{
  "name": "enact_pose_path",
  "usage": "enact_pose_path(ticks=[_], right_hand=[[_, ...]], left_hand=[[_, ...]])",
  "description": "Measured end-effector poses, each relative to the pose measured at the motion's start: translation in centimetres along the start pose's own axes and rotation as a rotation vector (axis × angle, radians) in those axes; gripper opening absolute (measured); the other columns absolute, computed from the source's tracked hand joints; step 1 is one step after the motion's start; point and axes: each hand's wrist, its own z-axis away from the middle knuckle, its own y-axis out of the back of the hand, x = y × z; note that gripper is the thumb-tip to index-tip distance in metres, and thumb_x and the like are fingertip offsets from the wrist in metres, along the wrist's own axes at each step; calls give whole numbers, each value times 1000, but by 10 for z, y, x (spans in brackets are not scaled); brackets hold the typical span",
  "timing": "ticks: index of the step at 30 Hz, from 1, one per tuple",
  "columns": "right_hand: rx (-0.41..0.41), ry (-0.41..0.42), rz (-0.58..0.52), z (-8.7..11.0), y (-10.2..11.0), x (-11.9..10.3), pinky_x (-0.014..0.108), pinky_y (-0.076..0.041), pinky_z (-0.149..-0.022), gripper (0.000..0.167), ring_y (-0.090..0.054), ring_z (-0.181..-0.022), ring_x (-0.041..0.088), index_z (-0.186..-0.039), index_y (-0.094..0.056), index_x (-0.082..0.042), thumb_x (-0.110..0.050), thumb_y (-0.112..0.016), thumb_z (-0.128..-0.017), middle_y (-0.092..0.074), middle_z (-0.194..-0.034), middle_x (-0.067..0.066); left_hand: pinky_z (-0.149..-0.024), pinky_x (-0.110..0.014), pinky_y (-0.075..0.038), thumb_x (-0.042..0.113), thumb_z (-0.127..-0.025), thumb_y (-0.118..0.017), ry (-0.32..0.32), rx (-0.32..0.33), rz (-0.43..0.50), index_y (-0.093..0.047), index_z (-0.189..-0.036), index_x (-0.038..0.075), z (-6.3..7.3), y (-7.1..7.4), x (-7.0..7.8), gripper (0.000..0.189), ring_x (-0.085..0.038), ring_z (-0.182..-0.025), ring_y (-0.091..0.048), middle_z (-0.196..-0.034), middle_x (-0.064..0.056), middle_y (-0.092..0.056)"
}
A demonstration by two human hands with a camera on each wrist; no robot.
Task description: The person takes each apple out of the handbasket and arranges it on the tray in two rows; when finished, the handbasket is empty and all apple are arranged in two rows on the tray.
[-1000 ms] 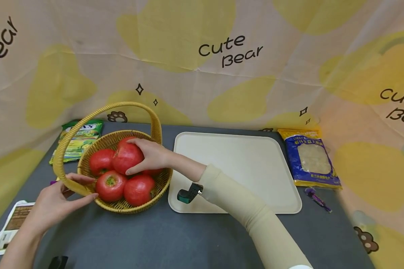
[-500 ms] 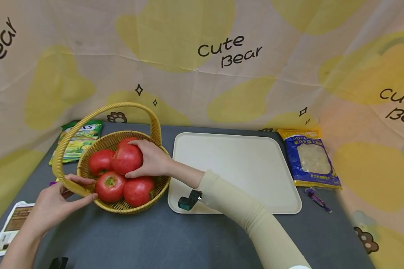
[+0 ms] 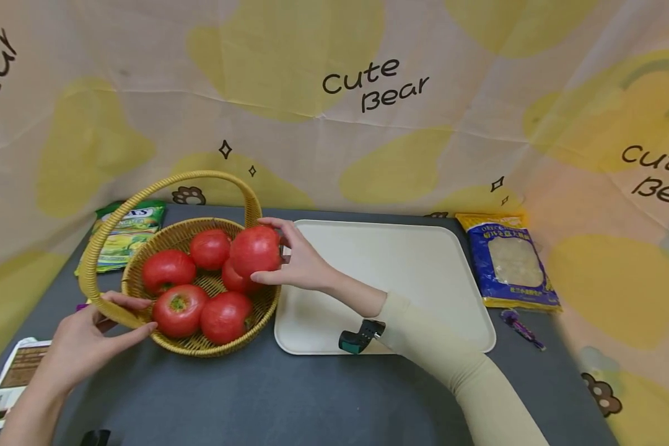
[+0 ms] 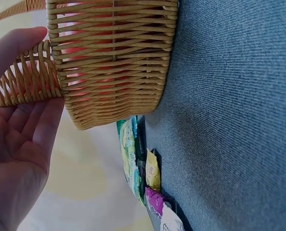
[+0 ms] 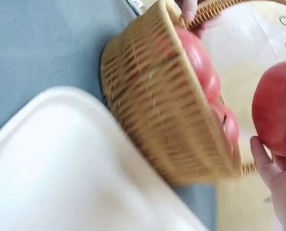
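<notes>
In the head view, a round wicker basket [image 3: 201, 351] with a tall handle stands on the left of the table and holds several red apples [image 3: 225, 317]. My left hand [image 3: 86, 337] grips the base of the basket's handle, thumb at the near side. The left wrist view shows this hand [image 4: 18, 144] around the woven handle base [image 4: 30, 79]. Above the basket's right rim, my right hand [image 3: 298, 260] holds one red apple [image 3: 254, 251] between thumb and fingers. That apple [image 5: 275, 110] is clear of the others in the right wrist view.
A white tray [image 3: 379, 272] lies right of the basket. Behind the basket is a green snack bag [image 3: 128, 241]; a blue and yellow bag [image 3: 510, 260] and a purple wrapped stick [image 3: 523, 329] lie right of the tray. A printed packet [image 3: 17, 378] is at the left edge.
My right hand has lifted the apple from the pile and carried it right to the basket's rim, uncovering apples beneath. The left hand keeps its grip on the handle base.
</notes>
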Motion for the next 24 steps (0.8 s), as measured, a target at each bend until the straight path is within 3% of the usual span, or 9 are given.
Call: enact_pose_path(ticks=[5,13,17,24], right_hand=[[109,-52,-34,11,26,14,35,-55,-85,78,-50,-115,23,-141,-37,-17,-11,-80,-76,-43,-136,4],[312,-243,252,5,55,54,40,-52,-91,78,-48,-118,23,-137,-41,-16,-26,-84,-72,-47,-133,5],[361,-308,316,-2,61,73,42,-51,-93,81,-47,-120,23,-137,-40,-15,-30,-84,-71,-46,-133,6],[387,-336,352,-13,61,94,41,-50,-94,82,-49,-118,23,-137,-39,-12,-32,-84,-71,-49,-131,7]], left_hand=[[-72,0,-39,24,-77,-85,18,-2,-20,-66,-107,10,0,4,-1,38,16,-91,-49,-96,15,-69],[-74,-1,-38,22,-76,-85,-10,23,-8,-66,-104,9,0,3,0,36,16,-92,-50,-96,15,-69],[-74,-1,-39,20,-76,-86,-22,28,5,-65,-102,9,1,1,1,35,15,-92,-51,-97,13,-70],[-75,-1,-39,20,-76,-85,-40,26,5,-64,-100,9,0,-1,-1,33,15,-93,-52,-98,12,-71]])
